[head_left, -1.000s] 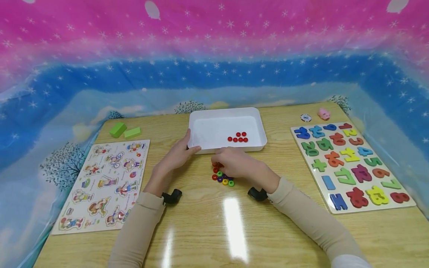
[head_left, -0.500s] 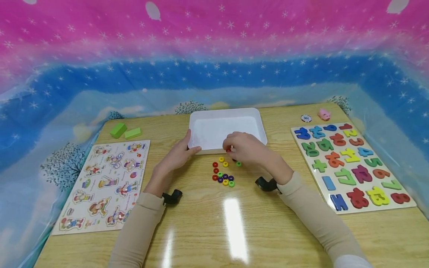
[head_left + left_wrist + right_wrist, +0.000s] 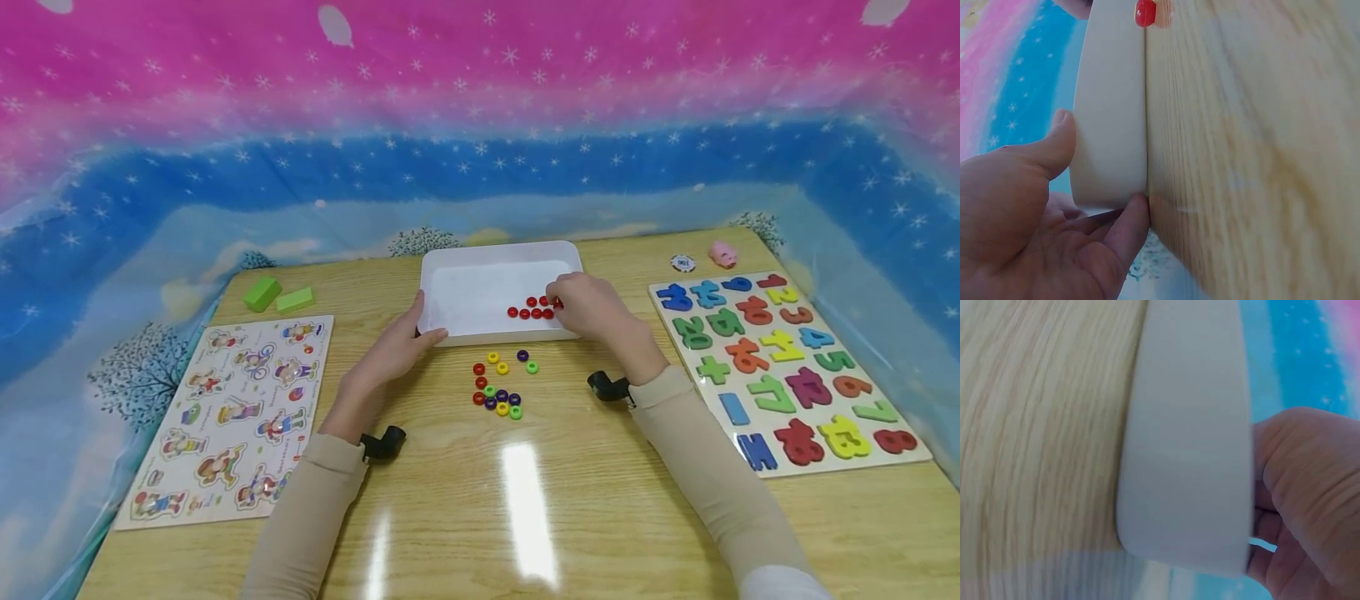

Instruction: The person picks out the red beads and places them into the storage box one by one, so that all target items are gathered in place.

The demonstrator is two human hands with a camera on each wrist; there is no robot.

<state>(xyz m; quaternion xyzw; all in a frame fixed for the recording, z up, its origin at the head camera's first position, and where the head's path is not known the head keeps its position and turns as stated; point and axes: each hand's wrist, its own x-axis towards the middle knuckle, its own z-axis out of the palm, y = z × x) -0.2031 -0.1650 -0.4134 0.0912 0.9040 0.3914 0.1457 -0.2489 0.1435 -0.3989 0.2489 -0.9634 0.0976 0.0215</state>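
Note:
A white tray [image 3: 480, 287] stands at the back of the table, with several red ring beads [image 3: 525, 314] grouped near its front right. My left hand [image 3: 396, 340] grips the tray's front left corner; in the left wrist view the thumb lies by the rim and the fingers reach the lower edge. Over the tray's right end, my right hand [image 3: 596, 310] pinches a red bead [image 3: 558, 304] at the fingertips, low beside the grouped beads. The tray wall [image 3: 1185, 437] hides the fingertips in the right wrist view. Several yellow, purple, green and red beads [image 3: 502, 397] lie on the table before the tray.
A picture puzzle board [image 3: 232, 417] lies at left, with two green blocks [image 3: 262, 294] behind it. On the right lies a number puzzle board [image 3: 787, 375]. A poker chip [image 3: 682, 263] and a pink pig toy [image 3: 723, 254] sit behind that board.
My right hand has moved from the loose beads on the table up to the right end of the tray, carrying a red bead. The left hand stays at the tray corner.

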